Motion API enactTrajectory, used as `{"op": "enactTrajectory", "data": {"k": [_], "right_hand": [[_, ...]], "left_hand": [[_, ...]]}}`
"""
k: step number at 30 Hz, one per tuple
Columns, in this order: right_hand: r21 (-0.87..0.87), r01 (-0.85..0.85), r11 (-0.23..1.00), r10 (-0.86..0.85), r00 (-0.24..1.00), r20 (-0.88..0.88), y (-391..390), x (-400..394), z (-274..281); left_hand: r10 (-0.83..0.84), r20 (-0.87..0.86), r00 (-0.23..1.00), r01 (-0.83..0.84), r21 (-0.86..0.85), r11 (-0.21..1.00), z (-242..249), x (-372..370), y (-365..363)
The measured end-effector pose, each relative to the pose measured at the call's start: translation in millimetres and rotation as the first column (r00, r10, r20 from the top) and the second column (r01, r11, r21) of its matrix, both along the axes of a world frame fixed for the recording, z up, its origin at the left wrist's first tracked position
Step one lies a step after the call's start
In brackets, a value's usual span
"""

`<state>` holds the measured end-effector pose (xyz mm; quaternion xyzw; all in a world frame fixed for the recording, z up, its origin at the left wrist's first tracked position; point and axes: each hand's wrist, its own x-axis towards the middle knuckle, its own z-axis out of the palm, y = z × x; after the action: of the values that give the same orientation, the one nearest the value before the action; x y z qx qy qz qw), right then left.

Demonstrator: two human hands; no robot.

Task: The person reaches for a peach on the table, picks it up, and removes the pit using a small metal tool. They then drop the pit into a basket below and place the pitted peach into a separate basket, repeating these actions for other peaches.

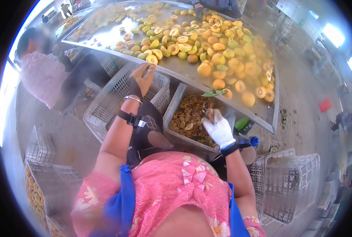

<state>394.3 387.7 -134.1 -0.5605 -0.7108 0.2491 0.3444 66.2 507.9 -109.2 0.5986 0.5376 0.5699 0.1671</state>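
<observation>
My left hand (142,78), with a dark covering over its palm and wrist, is raised at the near edge of the metal table (176,70). Its fingers are bent but apart, the tips right at a halved yellow fruit (151,59) that looks like an apricot. In a white glove, my right hand (219,129) is over a crate (172,112) of brownish fruit pieces or pits (189,118). Its fingers are closed around something small that I cannot make out. A green leaf (214,93) lies at the table edge above this hand.
Whole and halved apricots (219,59) are heaped across the table. A grey crate (99,114) stands below my left hand. More crates (290,185) stand at the right, with a blue-capped bottle (254,141) beside my right wrist. A person (41,79) sits at left; another person's gloved hand (199,11) is across the table.
</observation>
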Motion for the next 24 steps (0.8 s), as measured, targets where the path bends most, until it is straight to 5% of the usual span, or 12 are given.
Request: {"op": "enactTrajectory", "data": {"k": [1, 2, 4, 7, 8, 10, 11, 13, 15, 19, 22, 24], "right_hand": [[0.049, 0.026, 0.998, -0.028, 0.999, 0.029, 6, -2, 15], [0.262, 0.011, 0.965, -0.046, 0.991, 0.128, 20, 3, 8], [0.425, -0.029, 0.905, -0.165, 0.895, 0.414, 44, 5, 8], [0.187, 0.027, 0.982, -0.133, 0.799, 0.586, 60, -1, 40], [0.077, 0.059, 0.995, -0.096, 0.74, 0.665, 63, -3, 48], [0.215, 0.062, 0.975, -0.183, 0.775, 0.605, 69, -3, 41], [0.222, 0.089, 0.971, -0.205, 0.787, 0.582, 71, -3, 38], [0.328, 0.085, 0.941, -0.243, 0.844, 0.479, 68, 0, 29], [0.331, 0.125, 0.935, -0.263, 0.872, 0.413, 59, 1, 25], [0.188, 0.071, 0.98, -0.142, 0.906, 0.399, 25, 4, -6], [-0.092, -0.023, 0.995, 0.061, 0.896, 0.439, 8, 16, -51], [-0.178, -0.071, 0.982, 0.136, 0.911, 0.388, 5, 25, -79]], "left_hand": [[0.1, -0.189, 0.977, -0.075, 0.133, 0.988, 6, -6, 1], [0.066, -0.22, 0.973, -0.038, 0.129, 0.991, 9, -2, 5], [0.001, -0.281, 0.96, 0.034, 0.119, 0.992, 15, 20, 14], [-0.184, -0.44, 0.879, 0.239, 0.071, 0.968, 16, 69, 39], [-0.326, -0.173, 0.929, 0.309, -0.115, 0.944, 18, 91, 45], [-0.413, -0.128, 0.902, 0.355, -0.328, 0.876, 32, 129, 50], [-0.415, -0.371, 0.831, 0.28, -0.367, 0.887, 43, 144, 52], [-0.397, -0.562, 0.725, 0.17, -0.412, 0.895, 44, 165, 61], [-0.375, -0.507, 0.776, 0.116, -0.47, 0.875, 16, 182, 88], [-0.332, -0.644, 0.689, -0.023, -0.477, 0.879, 4, 198, 112], [-0.382, -0.566, 0.731, 0.057, -0.507, 0.86, 4, 190, 117], [-0.413, -0.109, 0.904, 0.301, -0.523, 0.798, -5, 182, 118]]}}
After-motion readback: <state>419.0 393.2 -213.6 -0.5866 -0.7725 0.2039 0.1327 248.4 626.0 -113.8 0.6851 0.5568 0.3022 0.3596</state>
